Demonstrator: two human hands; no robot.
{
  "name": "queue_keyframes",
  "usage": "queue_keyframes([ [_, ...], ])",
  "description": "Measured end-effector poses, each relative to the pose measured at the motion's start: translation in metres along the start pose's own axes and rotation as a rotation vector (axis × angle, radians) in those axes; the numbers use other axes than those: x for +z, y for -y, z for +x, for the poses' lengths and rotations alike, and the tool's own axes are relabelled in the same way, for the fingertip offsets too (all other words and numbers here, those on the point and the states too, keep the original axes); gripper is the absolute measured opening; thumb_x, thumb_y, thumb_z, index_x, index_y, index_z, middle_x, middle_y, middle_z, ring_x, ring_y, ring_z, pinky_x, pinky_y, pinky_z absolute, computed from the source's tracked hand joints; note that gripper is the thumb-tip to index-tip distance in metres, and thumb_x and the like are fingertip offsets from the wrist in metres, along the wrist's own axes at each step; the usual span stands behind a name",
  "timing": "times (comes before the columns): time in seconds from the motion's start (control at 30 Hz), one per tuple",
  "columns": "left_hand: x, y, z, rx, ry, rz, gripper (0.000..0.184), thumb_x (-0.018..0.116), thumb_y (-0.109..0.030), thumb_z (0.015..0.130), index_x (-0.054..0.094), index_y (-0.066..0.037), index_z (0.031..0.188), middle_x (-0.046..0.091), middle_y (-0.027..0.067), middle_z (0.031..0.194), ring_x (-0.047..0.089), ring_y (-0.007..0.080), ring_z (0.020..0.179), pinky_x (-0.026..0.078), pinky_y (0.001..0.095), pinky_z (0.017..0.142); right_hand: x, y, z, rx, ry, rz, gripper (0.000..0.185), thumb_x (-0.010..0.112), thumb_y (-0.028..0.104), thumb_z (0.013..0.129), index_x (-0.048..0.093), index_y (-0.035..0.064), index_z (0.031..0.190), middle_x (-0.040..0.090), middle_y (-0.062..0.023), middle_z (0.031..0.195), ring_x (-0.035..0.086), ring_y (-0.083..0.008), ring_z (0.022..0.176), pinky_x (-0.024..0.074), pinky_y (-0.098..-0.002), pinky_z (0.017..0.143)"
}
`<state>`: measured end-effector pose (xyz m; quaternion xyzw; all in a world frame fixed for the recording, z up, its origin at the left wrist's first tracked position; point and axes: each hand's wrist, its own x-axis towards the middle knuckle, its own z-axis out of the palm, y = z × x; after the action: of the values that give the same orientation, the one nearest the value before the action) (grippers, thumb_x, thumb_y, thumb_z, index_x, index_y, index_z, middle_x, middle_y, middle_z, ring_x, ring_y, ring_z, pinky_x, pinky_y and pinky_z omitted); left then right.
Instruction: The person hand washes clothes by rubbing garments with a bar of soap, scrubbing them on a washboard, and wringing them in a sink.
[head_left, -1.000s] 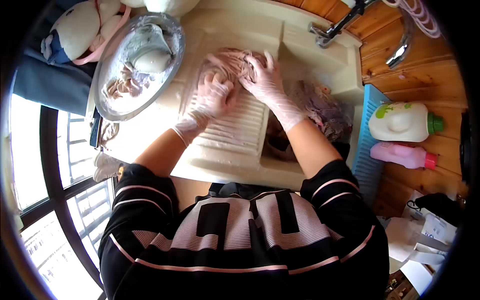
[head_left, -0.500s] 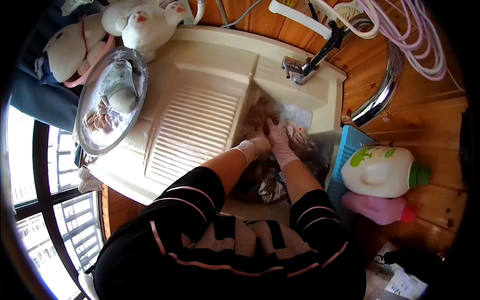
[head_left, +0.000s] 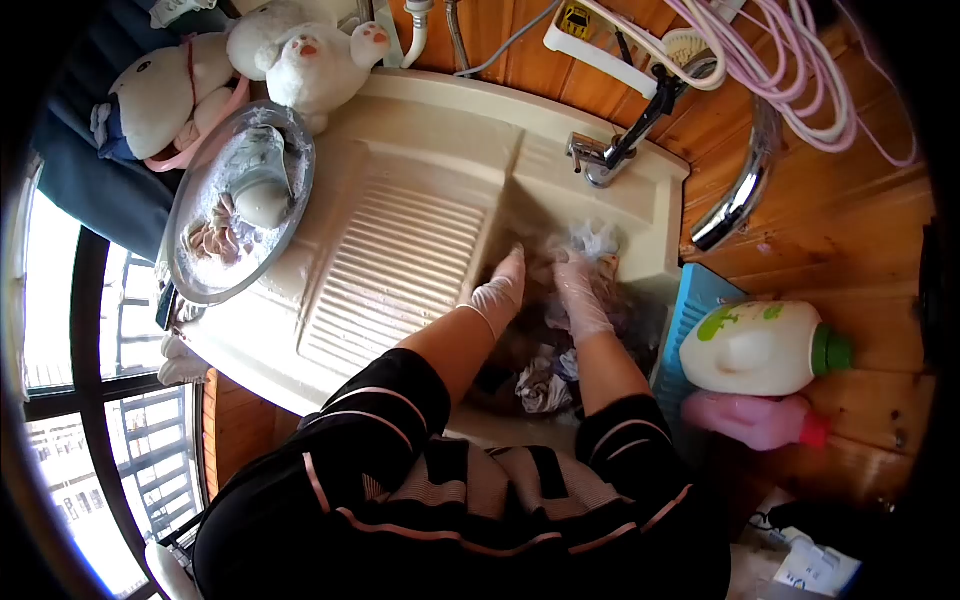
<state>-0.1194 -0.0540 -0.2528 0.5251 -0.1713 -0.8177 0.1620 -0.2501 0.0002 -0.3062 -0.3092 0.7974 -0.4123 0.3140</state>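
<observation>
Both hands wear thin clear gloves and are down in the sink basin (head_left: 660,210). My left hand (head_left: 505,282) is by the basin's left wall, its fingers blurred and partly hidden. My right hand (head_left: 577,285) reaches into the basin at the wet brownish cloth (head_left: 545,265); its fingertips are too blurred to make out a grip. Around and below the hands lie mixed wet clothes (head_left: 545,383) in dark water. Left of the basin, the ribbed washboard (head_left: 395,260) shows bare ridges.
A grey oval tub (head_left: 303,190) with suds, a scoop and pinkish cloth stands at left, beside plush toys (head_left: 310,70). The faucet (head_left: 600,160) rises behind the basin. A blue board (head_left: 690,310), a white bottle (head_left: 750,347) and a pink bottle (head_left: 750,420) are at right.
Both hands have gone from the washboard down into the basin with the brownish cloth. Since the middle frame they have moved slightly apart. The view has shifted.
</observation>
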Motion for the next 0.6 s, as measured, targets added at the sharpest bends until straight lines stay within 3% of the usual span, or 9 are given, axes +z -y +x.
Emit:
queue_keyframes([
  [0.03, 0.005, -0.008, -0.012, -0.067, 0.020, -0.106, 0.080, 0.036, -0.069, 0.088, 0.045, -0.009, 0.139, 0.047, 0.0125, 0.141, 0.039, 0.0296, 0.133, 0.024, 0.0469, 0.111, -0.001, -0.010, 0.005, -0.036, 0.042, 0.072, 0.013, 0.062, 0.004, 0.079, 0.065, 0.0018, 0.092, 0.064, -0.0070, 0.086, 0.058, -0.0170, 0.077, 0.0469, -0.0317, 0.067],
  [0.1, 0.015, -0.030, -0.026, -0.249, -0.009, -0.184, 0.082, 0.035, -0.073, 0.087, 0.039, -0.014, 0.144, 0.041, 0.0090, 0.147, 0.039, 0.0289, 0.133, 0.020, 0.0508, 0.112, -0.040, 0.089, -0.047, 0.050, 0.081, 0.290, 0.013, 0.061, -0.002, 0.075, 0.064, 0.0024, 0.087, 0.060, -0.0029, 0.080, 0.056, -0.0133, 0.072, 0.0468, -0.0268, 0.065],
  [0.2, 0.015, -0.039, -0.044, -0.136, 0.377, -0.323, 0.077, 0.030, -0.069, 0.091, 0.042, -0.013, 0.141, 0.045, 0.0109, 0.143, 0.040, 0.0320, 0.132, 0.026, 0.0517, 0.111, -0.084, 0.153, -0.083, -0.021, 0.129, 0.822, 0.020, 0.055, -0.008, 0.071, 0.062, 0.0008, 0.088, 0.060, -0.0036, 0.080, 0.059, -0.0155, 0.073, 0.0533, -0.0288, 0.066],
  [0.3, 0.019, -0.058, -0.071, -0.193, 0.719, -0.462, 0.073, 0.049, -0.065, 0.087, 0.050, -0.008, 0.133, 0.053, 0.0139, 0.134, 0.050, 0.0314, 0.122, 0.035, 0.0503, 0.107, -0.115, 0.155, -0.081, -0.067, 0.152, 0.842, 0.029, 0.058, -0.002, 0.073, 0.060, 0.0012, 0.102, 0.060, -0.0067, 0.094, 0.062, -0.0179, 0.083, 0.0540, -0.0331, 0.076],
  [0.4, 0.023, -0.060, -0.094, -0.118, 0.749, -0.353, 0.070, 0.061, -0.057, 0.085, 0.050, -0.005, 0.131, 0.056, 0.0140, 0.131, 0.053, 0.0310, 0.119, 0.038, 0.0496, 0.105, -0.107, 0.171, -0.089, -0.239, 0.020, 0.673, 0.043, 0.066, 0.009, 0.078, 0.053, 0.0008, 0.119, 0.059, -0.0066, 0.103, 0.059, -0.0190, 0.096, 0.0498, -0.0329, 0.088],
  [0.43, 0.025, -0.063, -0.105, -0.108, 0.789, -0.348, 0.060, 0.065, -0.043, 0.087, 0.051, -0.002, 0.128, 0.058, 0.0138, 0.126, 0.055, 0.0295, 0.117, 0.042, 0.0471, 0.102, -0.099, 0.170, -0.091, -0.204, 0.040, 0.586, 0.071, 0.073, 0.027, 0.081, 0.038, 0.0016, 0.137, 0.052, -0.0113, 0.120, 0.053, -0.0227, 0.113, 0.0429, -0.0349, 0.099],
  [0.53, 0.033, -0.050, -0.092, 0.271, 0.648, -0.336, 0.039, 0.058, -0.027, 0.095, 0.053, 0.002, 0.121, 0.061, 0.0153, 0.117, 0.060, 0.0255, 0.103, 0.051, 0.0402, 0.092, -0.058, 0.181, -0.113, -0.067, -0.180, 0.096, 0.095, 0.078, 0.033, 0.077, 0.023, -0.0003, 0.146, 0.027, -0.0262, 0.144, 0.039, -0.0317, 0.129, 0.0353, -0.0418, 0.107],
  [0.57, 0.033, -0.051, -0.093, 0.351, 0.496, -0.105, 0.042, 0.056, -0.032, 0.095, 0.054, 0.003, 0.118, 0.061, 0.0155, 0.113, 0.060, 0.0250, 0.100, 0.051, 0.0381, 0.089, -0.035, 0.163, -0.111, -0.410, -0.326, 0.089, 0.092, 0.078, 0.028, 0.078, 0.022, -0.0047, 0.144, 0.036, -0.0287, 0.137, 0.044, -0.0318, 0.126, 0.0368, -0.0415, 0.106],
  [0.6, 0.033, -0.052, -0.091, 0.423, 0.340, 0.123, 0.045, 0.054, -0.037, 0.096, 0.055, 0.004, 0.115, 0.062, 0.0157, 0.109, 0.060, 0.0244, 0.096, 0.051, 0.0360, 0.086, -0.022, 0.157, -0.108, -0.409, -0.310, 0.284, 0.091, 0.077, 0.026, 0.078, 0.023, -0.0062, 0.143, 0.042, -0.0276, 0.133, 0.047, -0.0311, 0.122, 0.0383, -0.0406, 0.104],
])
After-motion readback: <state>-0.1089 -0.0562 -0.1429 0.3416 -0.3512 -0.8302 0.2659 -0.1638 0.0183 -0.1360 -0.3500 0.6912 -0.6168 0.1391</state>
